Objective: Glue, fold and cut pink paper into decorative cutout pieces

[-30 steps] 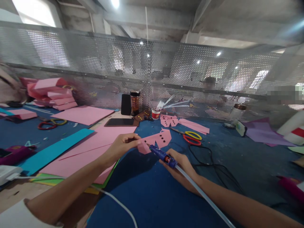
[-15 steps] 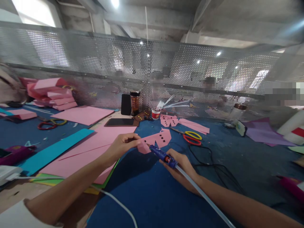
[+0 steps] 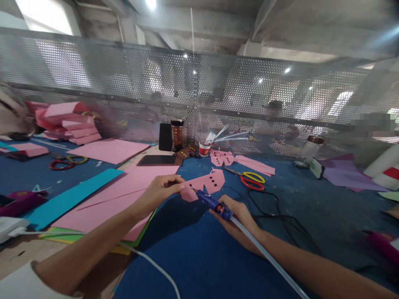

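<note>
My left hand [image 3: 160,190] pinches the left end of a pink paper cut-out [image 3: 207,184] with small dark squares on it, held just above the blue table. My right hand [image 3: 238,216] is closed around a blue glue gun [image 3: 213,203] with a clear glue stick [image 3: 264,255] trailing back along my forearm. The gun's tip touches the lower edge of the cut-out, close to my left fingers.
Large pink sheets [image 3: 115,195] and a teal strip [image 3: 70,197] lie left. Red-and-yellow scissors [image 3: 251,180] and more pink cut-outs [image 3: 240,162] lie beyond; a black cable [image 3: 280,220] runs right. A dark jar [image 3: 177,136], a cup [image 3: 204,149] and a perforated metal screen [image 3: 199,95] stand behind.
</note>
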A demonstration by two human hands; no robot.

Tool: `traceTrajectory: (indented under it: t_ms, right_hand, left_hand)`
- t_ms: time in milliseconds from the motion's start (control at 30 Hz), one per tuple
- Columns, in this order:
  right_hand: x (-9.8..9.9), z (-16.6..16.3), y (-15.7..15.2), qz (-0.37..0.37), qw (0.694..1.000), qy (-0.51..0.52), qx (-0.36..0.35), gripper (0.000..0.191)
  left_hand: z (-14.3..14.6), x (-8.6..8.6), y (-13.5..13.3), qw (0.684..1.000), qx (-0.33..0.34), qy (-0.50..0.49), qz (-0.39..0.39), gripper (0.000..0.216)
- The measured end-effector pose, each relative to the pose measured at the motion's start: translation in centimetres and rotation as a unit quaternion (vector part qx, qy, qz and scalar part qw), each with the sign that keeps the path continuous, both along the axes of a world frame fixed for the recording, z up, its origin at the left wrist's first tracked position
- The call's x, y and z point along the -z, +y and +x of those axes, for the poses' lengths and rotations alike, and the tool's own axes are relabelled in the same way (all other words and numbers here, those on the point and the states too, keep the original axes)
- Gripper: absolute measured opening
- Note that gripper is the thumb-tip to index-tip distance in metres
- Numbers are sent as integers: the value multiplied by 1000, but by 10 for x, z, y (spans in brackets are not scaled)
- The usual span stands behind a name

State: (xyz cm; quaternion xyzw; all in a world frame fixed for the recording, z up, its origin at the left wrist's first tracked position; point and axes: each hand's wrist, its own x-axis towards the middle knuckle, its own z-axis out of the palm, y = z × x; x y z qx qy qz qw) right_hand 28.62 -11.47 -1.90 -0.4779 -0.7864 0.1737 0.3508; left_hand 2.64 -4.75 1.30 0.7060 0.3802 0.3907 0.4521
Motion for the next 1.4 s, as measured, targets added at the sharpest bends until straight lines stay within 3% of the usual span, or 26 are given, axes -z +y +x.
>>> traceTrajectory:
  t_ms: [567, 1100, 1400]
  right_hand:
    - [-1, 0, -1, 6, 1000, -15, 9, 13]
    - [0, 1, 1, -2, 999, 31, -14, 16]
    - [-3, -2, -2, -86, 989, 121, -23, 25]
  left_hand:
    - [0, 2, 1, 1000, -10, -7, -11, 24]
    - [-1, 4, 5, 1000, -1, -23, -12, 23]
    - [-2, 8, 10, 999, -16, -26, -13, 21]
